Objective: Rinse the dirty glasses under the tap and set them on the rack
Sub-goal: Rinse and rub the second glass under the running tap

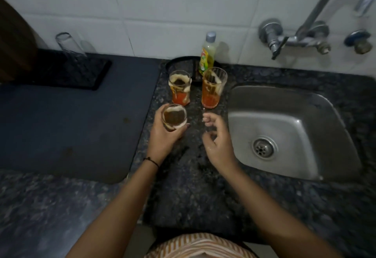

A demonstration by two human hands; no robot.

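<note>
Left hand: the left hand (165,133) grips the brown-stained glass (174,117) from the side, fingers and thumb curled round its wall.
Right hand: the right hand (217,135) holds nothing; its fingers are loosely curled and its palm faces the left hand, over the bench (183,178) just left of the sink (333,127).
Brown-stained glass: upright, mouth towards the camera, with pale froth round the inside of the rim and a brown film below. Whether its base touches the bench cannot be told.
Short dirty glass: the short dirty glass (180,88) stands on the bench just behind the held one, with orange liquid at the bottom and froth streaks on the wall.
Tall dirty glass: the tall dirty glass (213,88) stands to the right of the short one, near the sink's left rim, holding orange liquid and froth.
Rack: the black rack (81,74) lies at the back left against the tiled wall; one clear glass (69,46) stands on it upside down.
Tap: the metal tap (317,19) is mounted on the wall above the sink.
Soap: a yellow dish-soap bottle (207,54) stands upright behind the tall glass.
Mat: a dark blue mat (71,127) covers the bench between the rack and the glasses.
Drain: the round drain (264,147) sits in the sink's floor.
</note>
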